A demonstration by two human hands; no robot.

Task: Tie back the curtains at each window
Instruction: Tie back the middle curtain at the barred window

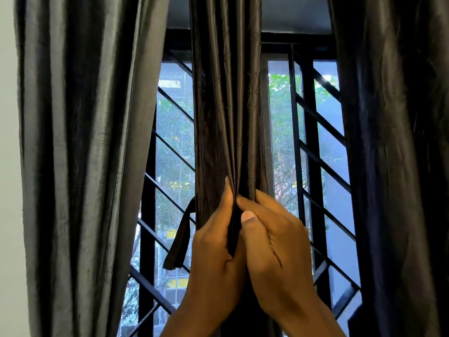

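Hands (243, 242) around unlabelled curtain (226, 105)

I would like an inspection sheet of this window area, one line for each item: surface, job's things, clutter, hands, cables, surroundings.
Surface: nothing seen; no table or floor is in view.
Job's things: middle curtain is gathered into a narrow bunch; a dark tie strip hangs loose on its left side; left curtain and right curtain hang untied.
Clutter: nothing seen.
Hands: left hand and right hand are side by side, both gripping the middle curtain's folds.
Cables: nothing seen.
Surroundings: window grille with slanted black bars is behind the curtains; green trees show outside; a pale wall is at the far left.
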